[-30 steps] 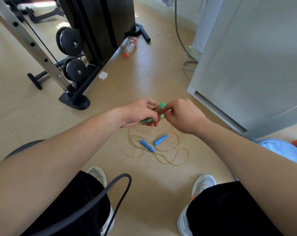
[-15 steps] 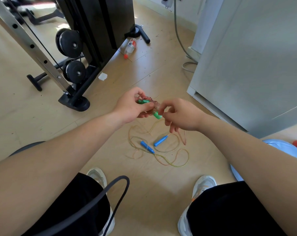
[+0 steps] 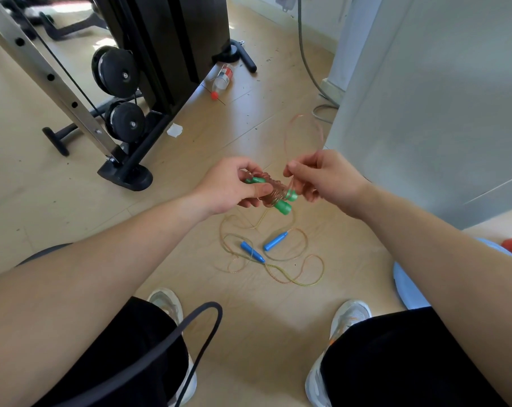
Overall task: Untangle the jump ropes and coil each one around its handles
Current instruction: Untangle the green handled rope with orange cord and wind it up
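Midway, by my reading: coiling step, rope one. Left hand (image 3: 234,185) grips a pair of green plastic handles (image 3: 284,207) side by side, thumb and fingers curled round them. Thin pinkish translucent cord (image 3: 274,190) sits wound in tight turns about their middle. Right hand (image 3: 322,177) pinches the free cord loop, which arcs up above both hands. Next move likely: lay that loop round the handles, keeping tension. Blue-handled jump rope with yellowish cord (image 3: 275,240) lies loose and uncoiled on the pale wooden floor (image 3: 248,306), ahead of the shoes (image 3: 351,315).

Green handles (image 3: 278,198) lie side by side, wound in pinkish rope (image 3: 273,188); a loop rises. Blue handles (image 3: 252,251) and their yellowish rope (image 3: 295,282) sprawl loose on the floor.
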Available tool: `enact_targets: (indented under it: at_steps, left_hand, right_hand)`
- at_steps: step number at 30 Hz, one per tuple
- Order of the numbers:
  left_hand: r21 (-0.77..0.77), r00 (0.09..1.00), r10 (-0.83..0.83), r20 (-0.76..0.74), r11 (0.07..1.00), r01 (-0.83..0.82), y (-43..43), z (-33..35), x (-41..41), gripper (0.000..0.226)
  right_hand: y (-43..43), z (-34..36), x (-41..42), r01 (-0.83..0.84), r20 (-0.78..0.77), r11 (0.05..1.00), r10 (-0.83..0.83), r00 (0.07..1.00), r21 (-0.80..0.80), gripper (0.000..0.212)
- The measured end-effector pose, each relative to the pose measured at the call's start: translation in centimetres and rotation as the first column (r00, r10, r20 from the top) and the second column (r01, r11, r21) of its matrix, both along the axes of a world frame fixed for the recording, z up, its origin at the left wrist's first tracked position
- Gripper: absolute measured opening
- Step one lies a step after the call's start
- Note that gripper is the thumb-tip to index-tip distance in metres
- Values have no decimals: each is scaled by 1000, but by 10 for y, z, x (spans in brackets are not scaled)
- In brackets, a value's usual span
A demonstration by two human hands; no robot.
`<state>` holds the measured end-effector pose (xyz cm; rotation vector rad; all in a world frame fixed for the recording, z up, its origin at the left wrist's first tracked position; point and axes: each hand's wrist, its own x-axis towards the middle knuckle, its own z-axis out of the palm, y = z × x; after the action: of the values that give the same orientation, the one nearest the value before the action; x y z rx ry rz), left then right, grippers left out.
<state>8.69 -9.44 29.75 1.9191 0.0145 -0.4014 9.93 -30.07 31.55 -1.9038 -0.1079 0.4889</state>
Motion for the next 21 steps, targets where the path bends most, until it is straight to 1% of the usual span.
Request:
enact_targets:
  at_steps: [2,4,6,9,11,13,15,17,21]
  left_hand:
    - [1,1000,-23,-6,1000,23,-4,1,-2,23]
    - [-3,999,-33,-15,999,33,-8,1,-3,20]
    - [9,999,-49,-17,999,49,-10,1,-3,17]
    - [48,997,-76,-10,996,76,-10,1,-1,16]
    - [69,996,-88,-4,994,88,-9,2,-1,18]
    - [85,995,-99,-17,991,100,-8,2,-1,20]
    - [89,993,-109,-43,990,112,-10,0,-3,20]
    - [53,994,-89,-71,994,93,-12,-3,-4,20]
    - [-81,993,-28,-111,997,19,-14,-4,-4,24]
  right_hand:
    - [3,-1,1,43,104,993,-31,994,-112,25]
    - [8,0,0,77,164,975,-43,985,-206,26]
    - [13,1,-1,86,171,959,-40,984,-269,27]
    - [18,0,-2,102,154,945,-55,986,-310,28]
    - [19,-2,-1,102,140,946,-61,988,-307,23]
    - [20,-5,-1,100,112,963,-73,991,-252,16]
    - [22,-6,-2,100,92,968,-81,992,-230,27]
    - [24,-6,-3,108,92,970,-89,992,-219,32]
    - [28,-10,-3,182,86,969,-169,982,-169,30]
